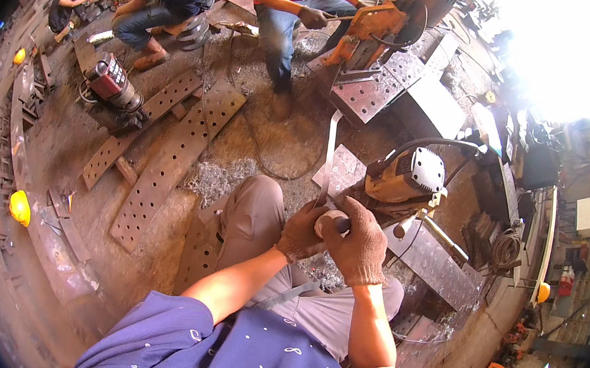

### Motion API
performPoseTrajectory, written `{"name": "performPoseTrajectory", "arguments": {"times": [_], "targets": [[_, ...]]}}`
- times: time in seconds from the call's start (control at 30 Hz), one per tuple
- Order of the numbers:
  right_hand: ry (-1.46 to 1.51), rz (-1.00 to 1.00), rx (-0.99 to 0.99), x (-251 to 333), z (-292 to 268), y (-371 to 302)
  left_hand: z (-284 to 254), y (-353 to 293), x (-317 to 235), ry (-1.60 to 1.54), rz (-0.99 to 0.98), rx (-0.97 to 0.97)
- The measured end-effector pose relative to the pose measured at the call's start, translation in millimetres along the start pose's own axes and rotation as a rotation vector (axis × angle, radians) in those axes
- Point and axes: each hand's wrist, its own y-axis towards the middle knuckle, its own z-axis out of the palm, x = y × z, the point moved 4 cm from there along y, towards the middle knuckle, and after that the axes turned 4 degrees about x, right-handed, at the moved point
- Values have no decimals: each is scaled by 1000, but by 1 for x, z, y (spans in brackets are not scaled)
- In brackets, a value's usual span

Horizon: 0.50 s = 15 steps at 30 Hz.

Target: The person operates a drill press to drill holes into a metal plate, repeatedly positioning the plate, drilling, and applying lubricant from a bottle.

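My left hand (300, 233) and my right hand (358, 244), both in brown knit gloves, meet above my lap. Between them they hold a round tan piece (323, 224) with a dark end; my right fingers close over its top and my left fingers wrap its side. A long, narrow, flat strip (329, 157) runs away from beside my left hand toward a drilled steel plate (366, 98), where its far end bends. Whether the strip joins the round piece is hidden by the gloves. Just right of my hands stands a yellow drilling machine (406, 175) with a lever handle (406, 224).
Drilled steel plates (166, 174) lie to the left, near a red drilling machine (110, 85). Another plate (437, 267) lies at right amid metal shavings. Cables cross the floor. One person (291, 11) grips an orange machine (369, 30); another person (167, 2) sits left.
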Motion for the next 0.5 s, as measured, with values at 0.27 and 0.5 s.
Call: {"name": "performPoseTrajectory", "arguments": {"times": [0.27,0.5], "targets": [[479,309,167,-54,19,19,-37,-20,-45,-286,-56,-57],[853,342,627,-40,36,30,-41,-31,-59,-81,84,98]]}}
